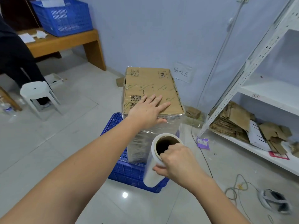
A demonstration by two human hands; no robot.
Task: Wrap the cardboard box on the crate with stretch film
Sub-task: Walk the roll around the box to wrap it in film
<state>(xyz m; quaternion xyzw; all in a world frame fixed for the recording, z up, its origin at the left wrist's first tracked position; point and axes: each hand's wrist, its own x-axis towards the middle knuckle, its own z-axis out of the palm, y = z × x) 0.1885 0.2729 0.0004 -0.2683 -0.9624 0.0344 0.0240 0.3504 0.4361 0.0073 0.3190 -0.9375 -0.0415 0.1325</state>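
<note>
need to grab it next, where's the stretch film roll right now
In the head view it is low and right of centre: the stretch film roll stands upright in the right hand, beside the cardboard box on the blue crate.

A pale blue wall (pixel 153 29) backs a glossy grey tiled floor (pixel 56 143). Left of the wall stands a wooden bench (pixel 68 42) bearing a blue basket (pixel 63 18); a white stool (pixel 38 96) sits nearer. Right of the wall, a white metal shelf (pixel 267 94) holds flattened cardboard (pixel 239 123).

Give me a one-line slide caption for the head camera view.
Left hand steadies the box on a blue crate while right hand holds the film roll.
</note>
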